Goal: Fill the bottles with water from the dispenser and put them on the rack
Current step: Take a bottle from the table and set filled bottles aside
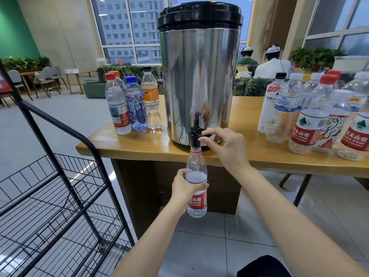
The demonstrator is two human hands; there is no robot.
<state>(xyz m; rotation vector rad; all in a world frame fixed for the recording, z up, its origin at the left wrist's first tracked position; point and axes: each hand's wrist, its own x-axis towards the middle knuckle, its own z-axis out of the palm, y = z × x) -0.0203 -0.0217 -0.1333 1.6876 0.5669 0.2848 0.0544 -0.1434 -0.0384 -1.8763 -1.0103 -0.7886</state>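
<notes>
Right hand: my right hand (223, 144) pinches the black tap lever (196, 130) between thumb and fingertips, closed on it.
Left hand: my left hand (184, 187) wraps shut around the clear plastic bottle with the red label (196, 188), upright, its open mouth under the spout, below the table's front edge.
Dispenser: the steel drum dispenser with the black lid (199, 76) stands near the front edge of the wooden table (123, 142).
Other bottles: a capped group (132, 102) at the table's left end; a larger group (311, 114) toward the right.
Rack: the black wire rack (60, 186) stands on the floor, left of the table.
</notes>
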